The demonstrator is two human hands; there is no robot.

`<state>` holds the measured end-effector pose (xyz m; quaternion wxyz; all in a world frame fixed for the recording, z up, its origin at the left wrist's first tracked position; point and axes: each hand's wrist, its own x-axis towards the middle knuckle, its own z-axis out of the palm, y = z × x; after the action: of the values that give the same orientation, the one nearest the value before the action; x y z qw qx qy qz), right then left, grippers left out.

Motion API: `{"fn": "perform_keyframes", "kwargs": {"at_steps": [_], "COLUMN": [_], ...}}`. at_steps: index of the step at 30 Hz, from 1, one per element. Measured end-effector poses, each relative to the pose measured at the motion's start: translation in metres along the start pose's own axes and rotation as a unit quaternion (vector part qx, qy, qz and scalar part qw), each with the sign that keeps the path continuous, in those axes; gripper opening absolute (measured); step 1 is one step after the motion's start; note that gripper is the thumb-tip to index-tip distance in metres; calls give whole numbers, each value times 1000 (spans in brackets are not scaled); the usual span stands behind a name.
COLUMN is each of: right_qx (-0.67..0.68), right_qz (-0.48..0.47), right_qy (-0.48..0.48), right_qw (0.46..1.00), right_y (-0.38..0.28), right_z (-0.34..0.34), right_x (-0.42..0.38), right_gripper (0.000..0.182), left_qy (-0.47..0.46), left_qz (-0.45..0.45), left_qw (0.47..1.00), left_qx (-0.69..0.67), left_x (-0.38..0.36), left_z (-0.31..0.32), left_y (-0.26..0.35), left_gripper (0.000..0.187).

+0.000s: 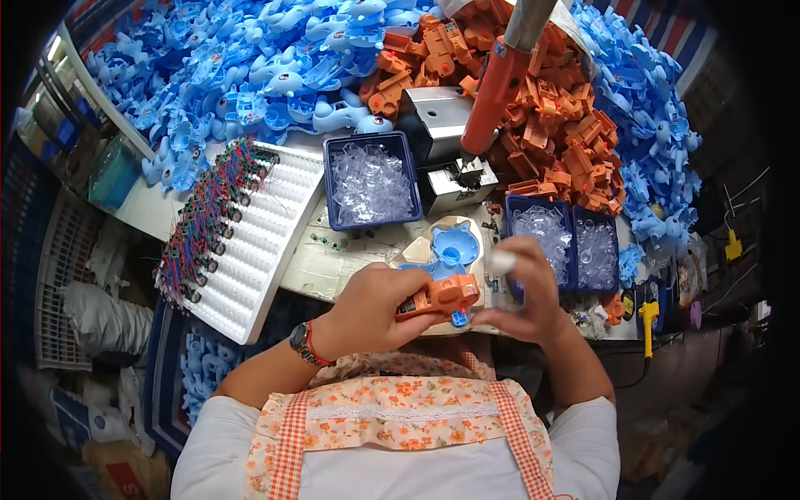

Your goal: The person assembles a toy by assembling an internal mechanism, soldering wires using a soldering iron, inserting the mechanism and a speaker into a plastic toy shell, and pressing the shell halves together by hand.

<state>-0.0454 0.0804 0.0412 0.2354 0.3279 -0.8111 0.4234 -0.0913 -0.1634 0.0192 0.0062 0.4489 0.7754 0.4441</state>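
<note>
1. Head view, hands: the left hand pinches an orange housing between thumb and fingers, above the near edge of the counter; a small blue piece shows at the housing's near side; the right hand is blurred just right of it, thumb and fingers wide apart; I cannot tell what the white patch at a fingertip is.
2. Just beyond the housing, a blue shell lies in a cream holder.
3. Farther left, a dark blue tray holds clear parts; left of it, a white foam tray carries wired components.
4. On the far side, orange housings lie heaped between blue shells piled left and right.
</note>
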Motion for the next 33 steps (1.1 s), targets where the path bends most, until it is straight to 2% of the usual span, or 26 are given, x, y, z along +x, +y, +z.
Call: {"fn": "perform_keyframes", "kwargs": {"at_steps": [1, 3, 4, 7, 9, 10, 11, 12, 13, 15, 16, 20, 22, 26, 28, 33], "right_qx": [-1, 13, 51, 99, 116, 120, 125, 125, 111, 98, 63, -27, -76, -99, -120, -128], "right_qz": [0, 99, 127, 158, 180, 202, 223, 217, 205, 190, 182, 166, 153, 139, 127, 82], "right_qy": [1, -52, -45, -69, -38, -30, -22, -20, -13, -3, 1, 17, 13, 0, -8, 8], "right_qw": [1000, 994, 990, 980, 976, 972, 967, 968, 972, 977, 981, 986, 985, 985, 985, 988], "right_y": [5, 15, 13, 18, 12, 11, 11, 8, 4, 1, 0, -7, -11, -16, -18, -23], "right_z": [1, 4, 10, 17, 21, 23, 24, 26, 28, 32, 34, 41, 42, 42, 43, 45], "right_x": [-3, -12, -12, -18, -14, -11, -8, -3, 2, 6, 7, 9, 10, 14, 14, 14], "right_gripper": [55, 68, 55, 44, 38, 39, 40, 40, 41, 42, 43, 40, 39, 39, 41, 53], "left_qy": [-1, 29, 22, 10, -7, -7, -5, -2, -1, -16, -44, -35, -64, -45, -14, 21], "left_qz": [1, 30, 33, 34, -38, -36, -68, -99, -96, -145, -147, -165, -173, -159, -119, -101], "left_qw": [1000, 999, 999, 998, 997, 997, 985, 963, 964, 902, 886, 853, 830, 830, 854, 889], "left_qx": [0, 18, 19, 47, -73, -69, -161, -251, -246, -407, -438, -495, -527, -532, -507, -445], "left_x": [0, 1, 2, 2, -3, -4, -5, -6, -6, -7, -6, -6, -9, -10, -11, -11], "left_z": [2, 6, 6, 9, 17, 19, 22, 23, 25, 26, 21, 22, 24, 27, 30, 33], "left_y": [0, -2, -2, -5, -16, -18, -20, -22, -25, -29, -27, -26, -35, -39, -44, -54], "left_gripper": [31, 30, 30, 29, 33, 33, 35, 39, 39, 42, 40, 40, 40, 40, 39, 36]}}
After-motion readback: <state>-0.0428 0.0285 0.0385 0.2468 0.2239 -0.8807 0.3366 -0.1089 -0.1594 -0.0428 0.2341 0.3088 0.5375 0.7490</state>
